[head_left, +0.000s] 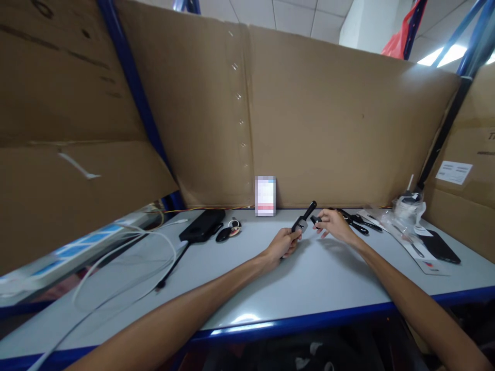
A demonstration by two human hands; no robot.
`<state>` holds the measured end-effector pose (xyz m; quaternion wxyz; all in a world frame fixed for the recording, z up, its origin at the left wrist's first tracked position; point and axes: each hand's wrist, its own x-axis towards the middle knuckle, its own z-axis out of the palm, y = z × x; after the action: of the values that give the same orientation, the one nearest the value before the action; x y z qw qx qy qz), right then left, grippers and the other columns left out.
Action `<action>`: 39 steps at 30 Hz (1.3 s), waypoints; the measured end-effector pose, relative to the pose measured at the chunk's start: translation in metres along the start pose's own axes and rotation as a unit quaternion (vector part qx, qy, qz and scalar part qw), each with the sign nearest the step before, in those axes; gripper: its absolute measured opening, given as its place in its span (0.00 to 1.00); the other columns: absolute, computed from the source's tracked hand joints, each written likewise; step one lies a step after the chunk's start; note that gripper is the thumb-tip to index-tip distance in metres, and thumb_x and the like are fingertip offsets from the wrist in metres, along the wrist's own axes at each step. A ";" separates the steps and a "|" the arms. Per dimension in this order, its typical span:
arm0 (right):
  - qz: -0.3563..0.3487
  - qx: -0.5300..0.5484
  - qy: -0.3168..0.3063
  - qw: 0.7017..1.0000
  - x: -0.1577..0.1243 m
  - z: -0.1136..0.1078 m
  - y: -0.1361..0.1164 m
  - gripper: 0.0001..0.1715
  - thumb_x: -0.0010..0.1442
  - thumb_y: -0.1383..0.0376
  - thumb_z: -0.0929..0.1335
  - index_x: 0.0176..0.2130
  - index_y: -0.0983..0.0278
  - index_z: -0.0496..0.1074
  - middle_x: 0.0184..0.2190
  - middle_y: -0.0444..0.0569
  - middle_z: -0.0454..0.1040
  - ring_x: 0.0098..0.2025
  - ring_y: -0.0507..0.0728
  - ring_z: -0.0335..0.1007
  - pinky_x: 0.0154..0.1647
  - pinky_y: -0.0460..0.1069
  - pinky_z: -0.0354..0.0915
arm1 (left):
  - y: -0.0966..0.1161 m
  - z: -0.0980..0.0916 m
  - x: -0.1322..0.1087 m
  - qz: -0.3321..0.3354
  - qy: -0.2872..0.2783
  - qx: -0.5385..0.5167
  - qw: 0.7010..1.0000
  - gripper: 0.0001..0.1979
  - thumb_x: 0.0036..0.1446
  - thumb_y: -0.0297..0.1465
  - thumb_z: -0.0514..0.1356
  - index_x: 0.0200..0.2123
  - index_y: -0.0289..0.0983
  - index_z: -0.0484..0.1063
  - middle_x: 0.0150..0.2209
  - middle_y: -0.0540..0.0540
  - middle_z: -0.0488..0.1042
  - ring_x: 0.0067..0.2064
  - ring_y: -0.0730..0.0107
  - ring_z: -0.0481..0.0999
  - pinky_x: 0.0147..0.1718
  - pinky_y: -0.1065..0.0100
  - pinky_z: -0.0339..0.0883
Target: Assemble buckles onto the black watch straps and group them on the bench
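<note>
My left hand [285, 243] is closed around a black-handled tool [310, 209] with a grey block at its lower part. The handle points up and to the right, above the table. Just right of it, my right hand [333, 224] pinches a small black piece [316, 220] between thumb and fingertips. A narrow gap separates this piece from the tool. Behind my right wrist lie black-handled pliers [358, 222], partly covered by the hand. The exact kind of the tool and of the small piece cannot be made out.
A lit phone [265, 196] leans on the cardboard wall [340, 129]. To the left are a black box-shaped device [203, 225], keys [228, 232], a white cable [176, 252] and a power strip [83, 245]. A dark phone [441, 247] and plastic packaging [408, 214] lie at right.
</note>
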<state>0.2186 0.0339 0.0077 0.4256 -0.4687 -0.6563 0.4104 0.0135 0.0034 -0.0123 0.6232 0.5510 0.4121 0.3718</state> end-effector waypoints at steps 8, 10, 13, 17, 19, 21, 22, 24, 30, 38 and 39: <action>-0.108 -0.169 0.066 0.977 -0.007 0.010 0.000 0.08 0.62 0.71 0.65 0.43 0.63 0.65 0.35 0.50 0.80 0.32 0.56 0.79 0.25 0.45 0.70 | 0.002 0.000 0.000 -0.014 -0.019 0.023 0.999 0.13 0.61 0.37 0.56 0.28 0.37 0.60 0.16 0.59 0.50 0.16 0.82 0.46 0.17 0.72 0.34; -0.166 -0.295 0.097 0.936 -0.011 0.011 -0.002 0.09 0.64 0.72 0.64 0.45 0.63 0.66 0.35 0.51 0.80 0.35 0.56 0.78 0.29 0.46 0.69 | 0.004 -0.002 0.000 -0.019 -0.037 0.029 0.999 0.13 0.60 0.38 0.57 0.27 0.37 0.60 0.16 0.59 0.50 0.16 0.82 0.46 0.17 0.72 0.35; -0.222 -0.445 0.115 0.860 -0.017 0.014 -0.005 0.09 0.65 0.71 0.64 0.46 0.65 0.68 0.36 0.53 0.79 0.36 0.58 0.77 0.33 0.48 0.66 | 0.007 -0.005 0.002 -0.037 -0.063 0.030 0.997 0.13 0.59 0.38 0.57 0.27 0.37 0.61 0.16 0.60 0.49 0.16 0.82 0.45 0.17 0.71 0.35; -0.297 -0.548 0.103 0.775 -0.023 0.017 -0.010 0.08 0.67 0.72 0.62 0.41 0.66 0.70 0.37 0.53 0.78 0.39 0.58 0.74 0.36 0.48 0.63 | 0.010 -0.008 0.003 -0.062 -0.090 0.037 0.993 0.15 0.57 0.40 0.60 0.27 0.37 0.61 0.16 0.60 0.49 0.16 0.82 0.44 0.18 0.71 0.33; -0.328 -0.574 0.090 0.745 -0.024 0.019 -0.012 0.09 0.67 0.73 0.62 0.39 0.65 0.71 0.36 0.52 0.77 0.40 0.57 0.72 0.35 0.48 0.61 | 0.012 -0.009 0.002 -0.063 -0.107 0.045 0.991 0.17 0.55 0.42 0.62 0.27 0.37 0.62 0.16 0.60 0.49 0.16 0.83 0.44 0.19 0.70 0.32; -0.351 -0.589 0.079 0.723 -0.025 0.020 -0.012 0.10 0.67 0.73 0.62 0.38 0.64 0.71 0.35 0.51 0.76 0.41 0.57 0.71 0.33 0.48 0.60 | 0.013 -0.008 0.001 -0.062 -0.119 0.054 0.990 0.18 0.53 0.44 0.63 0.27 0.37 0.62 0.16 0.60 0.49 0.16 0.83 0.44 0.19 0.70 0.32; -0.360 -0.593 0.076 0.716 -0.025 0.021 -0.013 0.11 0.67 0.74 0.62 0.38 0.64 0.71 0.35 0.51 0.76 0.41 0.56 0.70 0.32 0.47 0.59 | 0.014 -0.008 0.000 -0.061 -0.121 0.057 0.989 0.19 0.52 0.45 0.64 0.27 0.37 0.62 0.16 0.60 0.49 0.17 0.83 0.44 0.19 0.70 0.32; -0.372 -0.597 0.072 0.707 -0.025 0.021 -0.012 0.11 0.67 0.74 0.61 0.37 0.64 0.71 0.34 0.50 0.76 0.42 0.56 0.69 0.32 0.47 0.58 | 0.015 -0.008 -0.001 -0.062 -0.121 0.057 0.989 0.19 0.52 0.45 0.64 0.26 0.37 0.62 0.16 0.60 0.49 0.17 0.83 0.44 0.19 0.69 0.32; -0.399 -0.603 0.053 0.689 -0.024 0.019 -0.012 0.12 0.64 0.76 0.63 0.37 0.64 0.73 0.38 0.50 0.75 0.43 0.55 0.66 0.31 0.47 0.57 | 0.012 -0.013 0.004 -0.071 -0.119 0.014 0.990 0.14 0.55 0.40 0.62 0.27 0.37 0.62 0.16 0.60 0.48 0.17 0.82 0.42 0.19 0.70 0.31; -0.405 -0.620 0.025 0.671 -0.024 0.020 -0.008 0.12 0.65 0.75 0.62 0.37 0.65 0.73 0.35 0.51 0.73 0.42 0.57 0.64 0.30 0.47 0.57 | 0.008 -0.017 0.008 -0.069 -0.134 0.018 0.989 0.13 0.55 0.38 0.61 0.27 0.36 0.63 0.17 0.60 0.48 0.17 0.82 0.43 0.18 0.71 0.32; -0.408 -0.623 0.015 0.667 -0.024 0.020 -0.008 0.12 0.65 0.76 0.62 0.38 0.65 0.74 0.35 0.52 0.73 0.42 0.57 0.65 0.29 0.47 0.58 | 0.008 -0.017 0.008 -0.069 -0.136 0.014 0.988 0.13 0.55 0.37 0.61 0.26 0.36 0.63 0.18 0.59 0.47 0.17 0.82 0.43 0.18 0.71 0.32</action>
<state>0.2023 0.0061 0.0052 0.1692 -0.3166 -0.8783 -0.3158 0.0005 0.0184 -0.0064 0.6902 0.5749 0.3657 0.2437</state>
